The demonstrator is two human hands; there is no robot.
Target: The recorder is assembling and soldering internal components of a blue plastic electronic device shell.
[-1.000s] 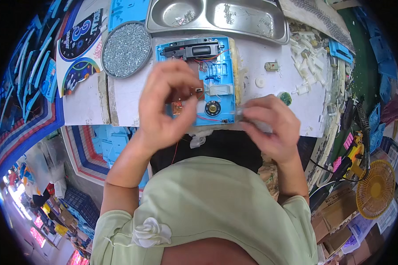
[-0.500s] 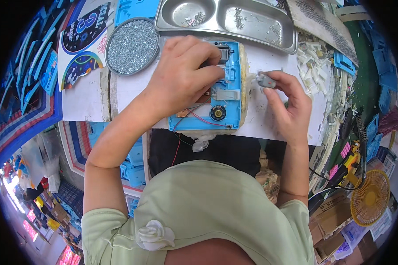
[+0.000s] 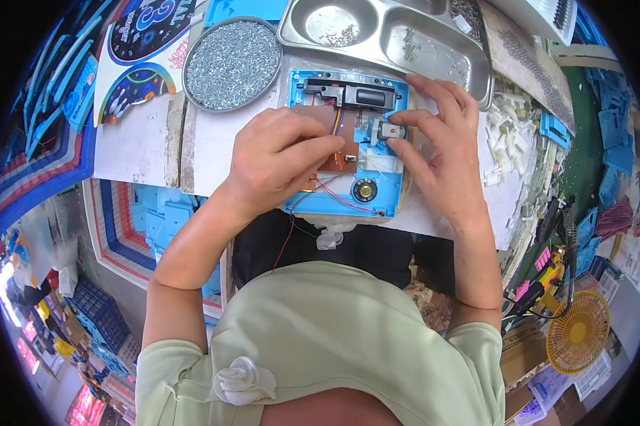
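White tabletop (image 3: 210, 153) bearing an open blue case (image 3: 343, 186). Speaker (image 3: 365, 189) and brown circuit board (image 3: 345, 124) already lie inside; the cover is not on. Right hand (image 3: 444, 149): thumb and finger pinch a small, boxy grey motor (image 3: 391, 130) inside the case's right edge; whether it is seated cannot be told. Left hand (image 3: 281, 153): fingertips drawn together over the board, their hold hidden. Case shallow, rectangular, threaded with coloured wires (image 3: 337, 122).

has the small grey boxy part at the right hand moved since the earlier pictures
Yes, leftward: the small grey boxy part was right of the open blue plastic case; now the right hand holds it over the case's right side.
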